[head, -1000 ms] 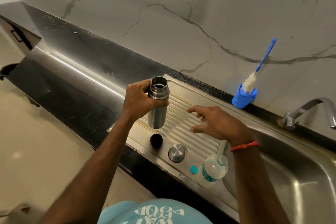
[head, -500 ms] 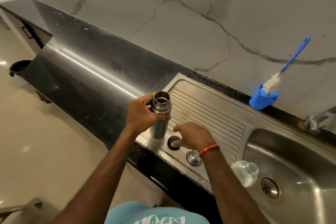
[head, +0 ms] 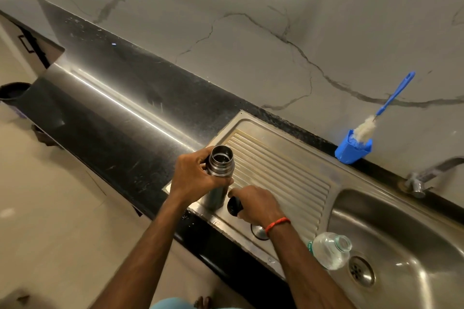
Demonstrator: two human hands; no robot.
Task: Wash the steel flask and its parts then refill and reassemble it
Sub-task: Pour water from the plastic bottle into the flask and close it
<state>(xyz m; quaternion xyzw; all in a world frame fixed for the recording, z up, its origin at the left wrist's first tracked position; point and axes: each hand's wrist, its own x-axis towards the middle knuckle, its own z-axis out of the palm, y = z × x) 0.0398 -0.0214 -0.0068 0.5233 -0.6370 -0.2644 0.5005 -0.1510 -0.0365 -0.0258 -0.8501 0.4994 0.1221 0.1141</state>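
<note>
My left hand (head: 194, 174) grips the open steel flask (head: 218, 178) upright by its neck, its base on the near-left corner of the ribbed draining board (head: 281, 165). My right hand (head: 256, 204) pinches the black inner stopper (head: 234, 206), which sits just right of the flask's base. The round steel cap (head: 258, 231) lies on the board's front rim, partly hidden under my right wrist. A clear plastic water bottle (head: 330, 252), uncapped, lies at the sink's near-left edge.
The steel sink basin (head: 406, 233) with its drain (head: 361, 271) is at the right, the tap (head: 426, 175) behind it. A blue holder (head: 351, 149) with a bottle brush (head: 384, 108) leans on the marble wall. Black counter (head: 113, 113) stretches left.
My right hand came down from above the draining board to the black stopper and took hold of it. The left hand kept the flask upright, lowering it slightly.
</note>
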